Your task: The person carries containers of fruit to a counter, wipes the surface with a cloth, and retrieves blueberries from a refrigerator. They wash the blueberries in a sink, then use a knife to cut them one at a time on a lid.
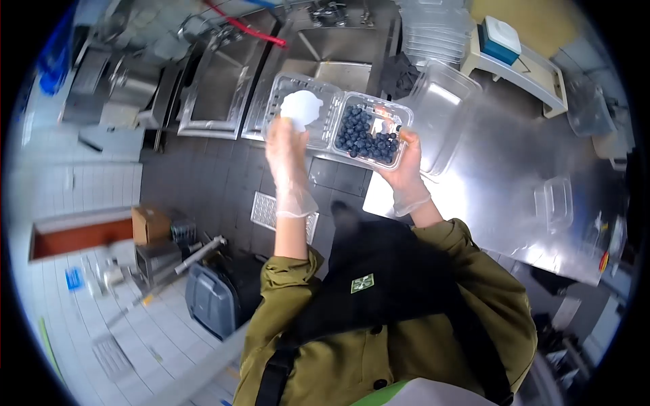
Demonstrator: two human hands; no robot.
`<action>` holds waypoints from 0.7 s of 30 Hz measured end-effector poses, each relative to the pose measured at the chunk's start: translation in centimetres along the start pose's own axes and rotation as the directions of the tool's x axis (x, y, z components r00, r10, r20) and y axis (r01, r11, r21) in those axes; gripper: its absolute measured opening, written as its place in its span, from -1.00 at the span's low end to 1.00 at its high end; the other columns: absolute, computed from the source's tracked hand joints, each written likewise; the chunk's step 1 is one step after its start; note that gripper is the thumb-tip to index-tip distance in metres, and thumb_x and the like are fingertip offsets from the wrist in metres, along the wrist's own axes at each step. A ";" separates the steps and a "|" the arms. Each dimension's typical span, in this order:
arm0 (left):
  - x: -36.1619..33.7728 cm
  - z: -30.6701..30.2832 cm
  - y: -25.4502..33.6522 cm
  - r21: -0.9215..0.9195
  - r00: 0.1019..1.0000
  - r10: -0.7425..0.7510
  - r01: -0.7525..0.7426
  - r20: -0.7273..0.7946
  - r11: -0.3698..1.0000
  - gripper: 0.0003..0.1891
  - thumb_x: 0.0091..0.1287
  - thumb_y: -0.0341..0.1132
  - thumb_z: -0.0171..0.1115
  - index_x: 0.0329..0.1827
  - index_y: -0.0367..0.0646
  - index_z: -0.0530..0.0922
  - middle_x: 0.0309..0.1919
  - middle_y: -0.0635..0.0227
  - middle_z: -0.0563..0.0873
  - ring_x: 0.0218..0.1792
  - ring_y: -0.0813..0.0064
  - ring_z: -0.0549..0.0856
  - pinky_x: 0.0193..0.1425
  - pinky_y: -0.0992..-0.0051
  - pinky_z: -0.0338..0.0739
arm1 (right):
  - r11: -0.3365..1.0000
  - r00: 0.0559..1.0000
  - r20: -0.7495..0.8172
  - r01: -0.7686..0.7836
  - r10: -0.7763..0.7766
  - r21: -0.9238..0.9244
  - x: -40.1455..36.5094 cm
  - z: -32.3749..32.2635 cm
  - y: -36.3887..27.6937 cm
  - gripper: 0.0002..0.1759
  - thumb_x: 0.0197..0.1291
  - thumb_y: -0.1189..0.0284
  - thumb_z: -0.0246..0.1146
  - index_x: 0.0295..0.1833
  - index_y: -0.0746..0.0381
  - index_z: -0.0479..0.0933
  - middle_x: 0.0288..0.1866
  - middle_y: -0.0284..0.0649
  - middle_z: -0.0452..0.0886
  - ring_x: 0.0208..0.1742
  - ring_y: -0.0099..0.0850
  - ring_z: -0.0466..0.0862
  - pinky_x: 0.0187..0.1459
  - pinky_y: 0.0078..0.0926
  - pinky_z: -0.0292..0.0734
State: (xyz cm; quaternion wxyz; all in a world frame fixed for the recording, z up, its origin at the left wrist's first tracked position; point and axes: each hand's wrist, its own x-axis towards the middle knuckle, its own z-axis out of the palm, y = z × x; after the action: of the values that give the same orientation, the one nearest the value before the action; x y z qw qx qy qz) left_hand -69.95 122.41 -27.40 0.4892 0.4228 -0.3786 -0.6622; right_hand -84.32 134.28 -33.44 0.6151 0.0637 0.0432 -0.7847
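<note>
A clear plastic clamshell (340,99) is held up in front of me, its lid swung out flat to the left. Dark blueberries (365,137) fill part of its base, and the base's bottom shows bare at the upper right. My right hand (406,162), in a clear glove, grips the base at its right wall, thumb over the rim. On the lid (325,125) is a white round label (302,108). My left hand (287,145), also gloved, has its fingers closed on the lid's lower left edge beside the label.
Two steel sinks (215,101) lie beyond the hands. To the right, a steel table (487,196) carries a large clear tub (443,122) and a smaller clear container (554,203). Stacked clear containers (437,30) stand at the back. A grey bin (211,298) is on the floor at left.
</note>
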 end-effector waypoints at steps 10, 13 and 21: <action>11.2 5.4 -14.1 0.291 0.550 -0.414 0.301 0.726 0.908 -0.69 0.33 -0.18 0.12 0.03 -0.16 0.49 -0.09 0.34 0.60 0.01 0.45 0.55 0.05 0.41 0.42 | 0.670 0.623 -0.283 0.567 -0.730 -0.480 4.1 -4.6 1.5 -0.58 0.27 0.25 -0.08 0.13 0.28 0.35 0.08 -0.09 0.49 0.12 -0.17 0.53 0.11 0.06 0.51; 7.5 12.7 -20.6 0.248 0.363 -0.585 0.655 0.725 0.714 -0.73 0.34 -0.19 0.12 -0.01 -0.15 0.51 -0.17 0.32 0.63 -0.14 0.44 0.61 -0.10 0.47 0.49 | 0.471 0.378 -0.285 0.635 -0.881 -0.612 2.4 -5.6 -1.8 -0.67 0.29 0.35 -0.06 0.09 0.27 0.36 0.03 -0.14 0.50 0.11 -0.25 0.52 0.07 -0.13 0.57; 5.3 17.2 -26.8 0.355 -0.206 -0.719 0.933 0.664 0.060 -0.53 0.36 0.05 -0.10 0.02 -0.17 0.48 -0.04 0.24 0.59 0.02 0.21 0.52 0.17 0.17 0.37 | -0.360 0.097 0.347 -0.327 -0.933 -0.874 0.4 -5.6 -5.6 -0.49 0.14 0.72 -0.12 0.22 0.21 0.33 0.07 -0.14 0.54 0.00 -0.38 0.57 0.05 -0.51 0.44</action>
State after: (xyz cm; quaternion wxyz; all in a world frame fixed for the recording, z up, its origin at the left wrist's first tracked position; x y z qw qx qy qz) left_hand -95.58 125.06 -46.80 -0.2337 0.1888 -0.0490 -0.9525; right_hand -89.65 136.05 -39.11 -0.1604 -0.0442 0.8591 -0.4841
